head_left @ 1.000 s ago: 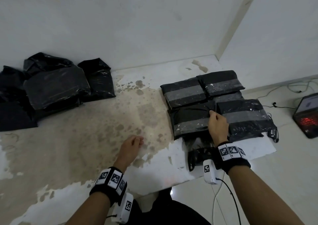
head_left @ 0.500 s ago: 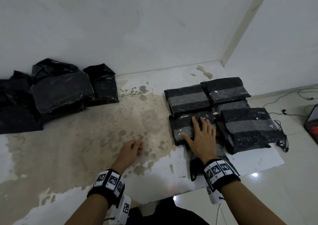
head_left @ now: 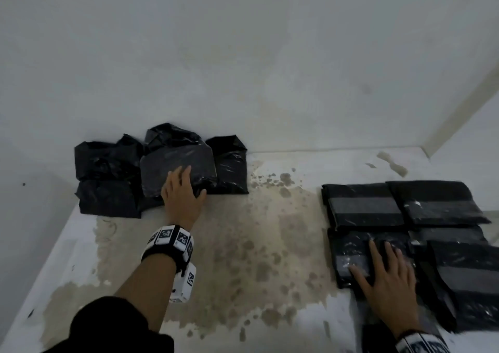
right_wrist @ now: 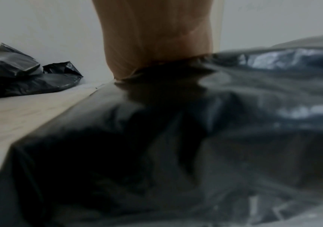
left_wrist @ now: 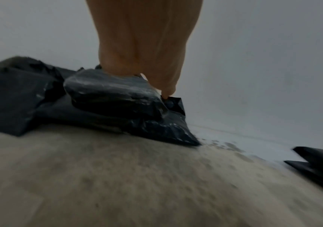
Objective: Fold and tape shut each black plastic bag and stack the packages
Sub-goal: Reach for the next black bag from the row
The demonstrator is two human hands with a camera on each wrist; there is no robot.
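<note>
A: So, where did your left hand (head_left: 181,192) sit at that moment?

B: You had it on the topmost crumpled black plastic bag (head_left: 176,167) in the untaped heap, left of centre in the head view, against the white wall (head_left: 243,55). Your fingers lay spread over the bag's near top and your thumb curled round its near right corner, so you were grasping that bag. In the left wrist view the thumb tip pressed into the plastic at the bag's right end (left_wrist: 114,95).

A: And my right hand (head_left: 384,277)?

B: You kept it flat, fingers straight and fanned, pressing the near left taped black plastic package (head_left: 348,261) at the lower right of the frame. Nothing was clenched there; the palm simply rested on it, which the right wrist view confirmed with the hand (right_wrist: 156,38) sinking into glossy plastic (right_wrist: 176,145).

A: What lay around them?

B: Three more untaped black bags (head_left: 108,179) flanked the one you gripped, touching it. Further taped black packages with grey tape bands (head_left: 364,206) sat beside and behind your right hand, crowded together and partly overlapping. Between the two groups stretched the worn white tabletop with brown patches (head_left: 256,244).
</note>
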